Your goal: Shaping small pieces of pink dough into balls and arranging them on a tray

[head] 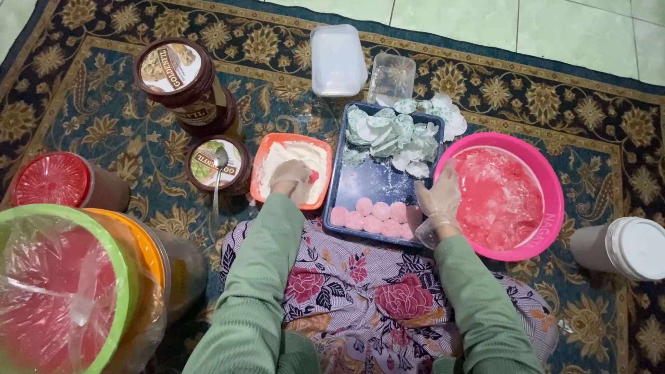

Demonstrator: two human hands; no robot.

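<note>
Our left hand [292, 177] is curled shut on a pink dough ball [313, 177], pressing it into the flour in the orange tray [260, 161]. Our gloved right hand [439, 197] rests open-fingered on the pink bowl [547, 181] rim. About eight smooth pink balls [374, 216] sit lined up in the blue tray [334, 181], floured white pieces [391, 138] piled behind. Much dough left in the bowl, we judge.

Glossy pink plastic basin [551, 181], matt woven carpet [104, 111], powdery white flour [294, 154].
</note>
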